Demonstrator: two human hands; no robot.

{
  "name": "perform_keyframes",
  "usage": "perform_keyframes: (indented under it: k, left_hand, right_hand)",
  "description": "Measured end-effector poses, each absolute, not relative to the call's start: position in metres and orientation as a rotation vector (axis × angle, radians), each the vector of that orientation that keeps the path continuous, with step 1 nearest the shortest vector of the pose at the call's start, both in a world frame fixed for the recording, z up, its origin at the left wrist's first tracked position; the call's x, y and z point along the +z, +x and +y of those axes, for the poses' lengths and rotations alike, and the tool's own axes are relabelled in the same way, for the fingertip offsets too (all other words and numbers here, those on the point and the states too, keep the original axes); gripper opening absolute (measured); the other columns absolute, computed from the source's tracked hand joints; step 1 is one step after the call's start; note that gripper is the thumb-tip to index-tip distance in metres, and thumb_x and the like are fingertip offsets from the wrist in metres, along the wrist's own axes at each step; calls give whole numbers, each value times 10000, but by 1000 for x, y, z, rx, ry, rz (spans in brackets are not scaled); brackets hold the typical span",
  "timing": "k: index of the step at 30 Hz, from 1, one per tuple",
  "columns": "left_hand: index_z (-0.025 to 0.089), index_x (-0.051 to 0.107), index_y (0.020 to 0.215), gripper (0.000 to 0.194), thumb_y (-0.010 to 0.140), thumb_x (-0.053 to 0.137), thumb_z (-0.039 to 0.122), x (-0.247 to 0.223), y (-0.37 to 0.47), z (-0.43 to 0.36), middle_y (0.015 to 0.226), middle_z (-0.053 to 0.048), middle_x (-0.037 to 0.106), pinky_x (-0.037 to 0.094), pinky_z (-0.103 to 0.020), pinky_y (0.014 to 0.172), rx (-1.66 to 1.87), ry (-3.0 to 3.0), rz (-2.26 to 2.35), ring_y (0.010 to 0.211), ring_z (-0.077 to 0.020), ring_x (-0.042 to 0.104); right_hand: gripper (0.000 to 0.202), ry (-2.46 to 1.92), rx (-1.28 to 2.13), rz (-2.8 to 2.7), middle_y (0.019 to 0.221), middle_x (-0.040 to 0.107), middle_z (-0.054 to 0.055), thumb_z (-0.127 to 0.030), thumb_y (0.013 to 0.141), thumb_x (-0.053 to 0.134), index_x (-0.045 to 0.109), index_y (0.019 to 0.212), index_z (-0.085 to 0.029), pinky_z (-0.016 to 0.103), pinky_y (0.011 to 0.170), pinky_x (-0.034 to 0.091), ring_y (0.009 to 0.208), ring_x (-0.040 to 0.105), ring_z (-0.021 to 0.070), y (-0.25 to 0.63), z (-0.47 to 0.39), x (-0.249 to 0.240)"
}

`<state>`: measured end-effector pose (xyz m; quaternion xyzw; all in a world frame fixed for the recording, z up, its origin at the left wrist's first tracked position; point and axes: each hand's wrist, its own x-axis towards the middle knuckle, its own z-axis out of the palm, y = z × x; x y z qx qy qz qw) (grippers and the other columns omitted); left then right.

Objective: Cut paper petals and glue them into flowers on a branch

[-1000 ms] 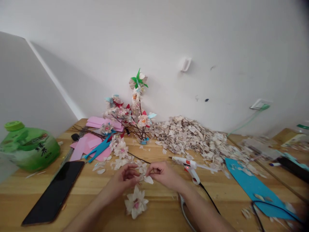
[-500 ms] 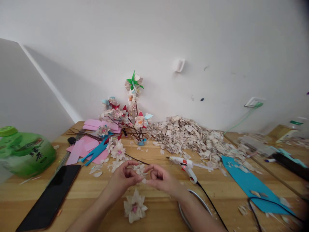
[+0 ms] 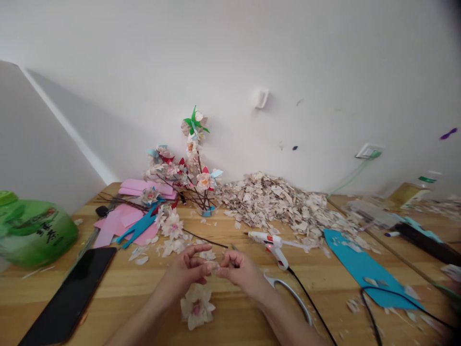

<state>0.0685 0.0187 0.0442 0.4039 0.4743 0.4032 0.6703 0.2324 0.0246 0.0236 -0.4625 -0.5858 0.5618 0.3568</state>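
Note:
My left hand [image 3: 187, 269] and my right hand [image 3: 236, 270] meet above the wooden table [image 3: 126, 293], fingertips pinched together on a small pale petal [image 3: 213, 268]. Just below them a finished white paper flower with a pink middle [image 3: 196, 305] lies on the table. Loose white flowers [image 3: 172, 226] and petals lie just beyond my left hand. A white glue gun [image 3: 271, 241] with a red light rests right of my right hand, its black cord [image 3: 309, 302] trailing toward me.
A flower bouquet on twigs [image 3: 190, 168] stands at the wall beside a heap of pale petal scraps [image 3: 277, 202]. Pink paper [image 3: 118, 218], a black phone [image 3: 68, 295] and a green bottle [image 3: 32, 233] lie left; blue paper [image 3: 363, 269] and scissors [image 3: 291, 293] right.
The view has drifted right and down a little. Both hands have closed tighter together around the petal, which showed more openly a second ago.

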Motion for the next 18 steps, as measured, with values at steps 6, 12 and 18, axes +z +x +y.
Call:
perform_keyframes:
  k: [6,12,18]
  left_hand:
    - [187,547,915,521,476,786,337,45,69,15,482,74,573,408,-215,511,1005,906,1092,486,-96,509]
    - [197,518,901,485,511,767,343,42,65,20,501,93,545,424,-216,530,1102,883,1127,502,-92,519]
    - [196,507,899,468,532,755,345,37,81,22,518,90,554,414,-222,540,1142,884,1088,503,-94,520]
  right_hand:
    - [167,-1280,1389,-1611,473,330,-92,-309,603,670,553,585,-189,219,474,204,480,286,85,263,13,34]
    - [320,-1697,993,-2018,558,541,-13,-405,788,479,621,601,-187,257,533,326,565,478,157,365,-2,49]
    - [491,-1764,628,-1698,906,648,82,-409,629,668,592,1028,-134,338,746,426,838,566,247,385,27,17]
